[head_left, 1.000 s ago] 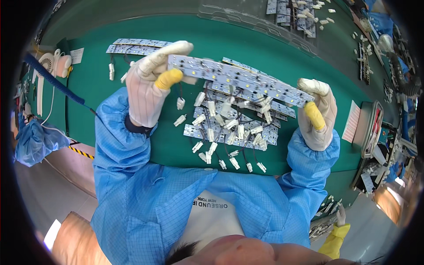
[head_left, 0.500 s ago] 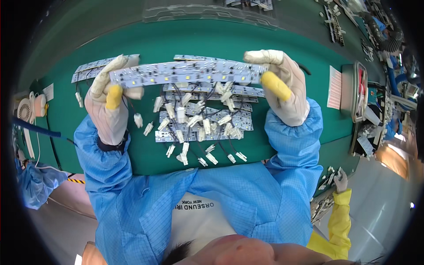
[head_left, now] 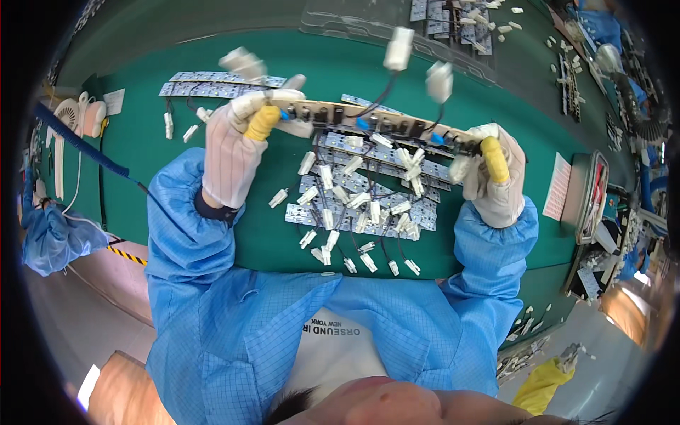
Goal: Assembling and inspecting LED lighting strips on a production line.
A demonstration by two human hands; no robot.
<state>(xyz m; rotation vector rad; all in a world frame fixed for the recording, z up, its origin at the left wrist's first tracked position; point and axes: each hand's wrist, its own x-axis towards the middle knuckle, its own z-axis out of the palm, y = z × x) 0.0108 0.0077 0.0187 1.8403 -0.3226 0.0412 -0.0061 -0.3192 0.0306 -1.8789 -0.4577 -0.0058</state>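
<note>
Both of my hands wear white gloves with yellow thumb covers. Between them they hold one long LED circuit board (head_left: 382, 117) above the bench. My left hand (head_left: 237, 138) is closed on its left end and my right hand (head_left: 496, 170) on its right end. The board is tilted, so dark cylindrical components and blue parts along it face me. White plugs on dark wires swing above it, blurred. Beneath and nearer to me lies a pile of LED boards (head_left: 382, 212) with many white plugs (head_left: 358, 200). More LED boards (head_left: 195, 89) lie at the left, beyond my left hand.
A clear plastic tray (head_left: 397, 46) stands at the far side, with boards beyond it. At the right are a printed sheet (head_left: 557, 185) and a box (head_left: 586, 195). A small fan (head_left: 69, 113) and a blue coiled cable (head_left: 85, 150) are on the left. A yellow sleeve (head_left: 545, 386) shows at lower right.
The board has turned over from its flat LED face to its component side, and its plugs now swing above it. The whole view has shifted, with the scene appearing farther right.
</note>
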